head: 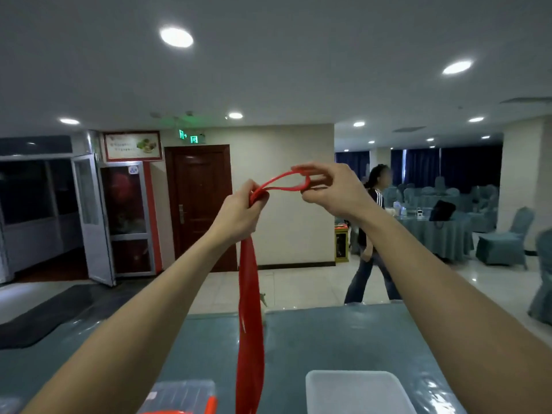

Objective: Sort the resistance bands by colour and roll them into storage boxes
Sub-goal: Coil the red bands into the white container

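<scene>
A long red resistance band (250, 324) hangs from my raised hands down past the table's near edge. My left hand (239, 213) grips the band near its top, fingers curled round it. A loop of the band runs from there to my right hand (328, 189), which pinches the loop's far end at head height. Below, a clear storage box (182, 394) with something red at its near edge sits at the lower left. An empty translucent white box (355, 392) sits at the lower right.
Both boxes stand on a table with a teal cloth (328, 339). Beyond it a person (370, 234) walks across the tiled floor. Covered chairs and a round table (442, 231) fill the right side. A dark wooden door (200, 204) is straight ahead.
</scene>
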Demonstrator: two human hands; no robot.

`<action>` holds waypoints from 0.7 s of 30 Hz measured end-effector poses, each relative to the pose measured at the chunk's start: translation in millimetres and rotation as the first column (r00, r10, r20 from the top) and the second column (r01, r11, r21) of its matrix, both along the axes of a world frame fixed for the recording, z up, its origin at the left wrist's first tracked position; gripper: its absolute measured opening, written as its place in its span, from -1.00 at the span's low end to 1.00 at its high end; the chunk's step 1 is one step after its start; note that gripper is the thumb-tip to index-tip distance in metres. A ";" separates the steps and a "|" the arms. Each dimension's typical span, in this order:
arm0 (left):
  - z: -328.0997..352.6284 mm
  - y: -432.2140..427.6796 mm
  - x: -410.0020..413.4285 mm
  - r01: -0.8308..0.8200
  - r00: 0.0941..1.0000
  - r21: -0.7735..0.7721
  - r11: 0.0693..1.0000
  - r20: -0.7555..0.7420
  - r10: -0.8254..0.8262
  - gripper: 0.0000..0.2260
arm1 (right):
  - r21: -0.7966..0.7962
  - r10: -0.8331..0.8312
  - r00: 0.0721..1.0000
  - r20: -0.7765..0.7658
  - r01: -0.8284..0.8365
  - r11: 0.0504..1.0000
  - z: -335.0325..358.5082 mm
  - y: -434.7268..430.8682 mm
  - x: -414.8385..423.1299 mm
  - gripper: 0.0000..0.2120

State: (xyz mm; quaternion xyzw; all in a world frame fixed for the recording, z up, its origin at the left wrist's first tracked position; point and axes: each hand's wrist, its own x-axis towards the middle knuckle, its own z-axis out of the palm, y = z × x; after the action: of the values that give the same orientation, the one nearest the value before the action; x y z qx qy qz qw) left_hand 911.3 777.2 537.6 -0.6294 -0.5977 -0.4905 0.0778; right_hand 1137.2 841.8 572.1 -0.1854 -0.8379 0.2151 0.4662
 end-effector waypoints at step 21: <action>-107.6 13.8 104.2 0.277 0.960 -0.336 0.900 0.050 -0.277 -0.69 | -0.805 0.306 0.951 -0.033 -0.207 0.555 -136.9 85.1 124.7 -0.82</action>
State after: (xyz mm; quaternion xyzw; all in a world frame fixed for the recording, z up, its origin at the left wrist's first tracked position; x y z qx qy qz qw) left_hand 1015.5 791.0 430.0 -0.7116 -0.5776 -0.3865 -0.1026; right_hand 1261.9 926.9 435.2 -0.2621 -0.6938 0.6227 0.2494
